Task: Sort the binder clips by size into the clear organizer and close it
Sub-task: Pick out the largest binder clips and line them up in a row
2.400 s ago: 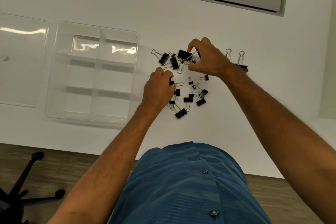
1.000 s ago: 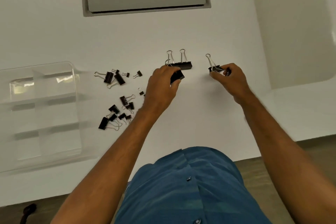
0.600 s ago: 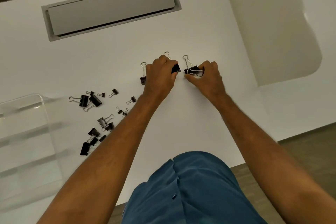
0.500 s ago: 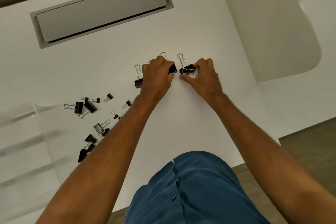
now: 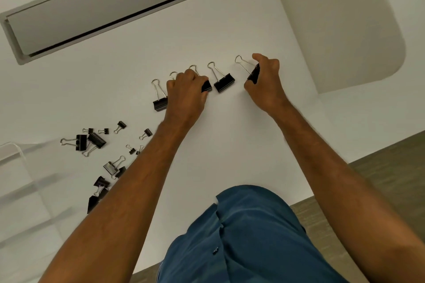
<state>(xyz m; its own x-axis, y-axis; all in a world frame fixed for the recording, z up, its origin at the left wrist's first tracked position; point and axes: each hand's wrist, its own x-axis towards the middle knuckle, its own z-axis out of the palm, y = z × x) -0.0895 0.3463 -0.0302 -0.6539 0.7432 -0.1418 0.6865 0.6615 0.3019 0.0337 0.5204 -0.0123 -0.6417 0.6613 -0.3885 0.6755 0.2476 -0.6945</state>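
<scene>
Several large black binder clips stand in a row on the white table. My left hand [image 5: 187, 91] covers the middle of that row and grips one large clip [image 5: 206, 86]. To its left stands another large clip [image 5: 160, 104], to its right a free one [image 5: 224, 82]. My right hand [image 5: 264, 82] pinches a further large clip [image 5: 253, 74] at the row's right end, its wire handle pointing up and left. A loose heap of small and medium clips [image 5: 101, 151] lies to the left. The clear organizer [image 5: 20, 181] shows only partly at the left edge.
A grey cable hatch [image 5: 96, 7] is set into the table at the back. The table's rounded far-right corner [image 5: 391, 60] borders a beige floor area. The front edge runs close to my blue shirt [image 5: 241, 236].
My right hand has moved right, away from my left, holding one clip and leaving another standing free between the hands. The view has tilted, pushing the organizer further off the left edge.
</scene>
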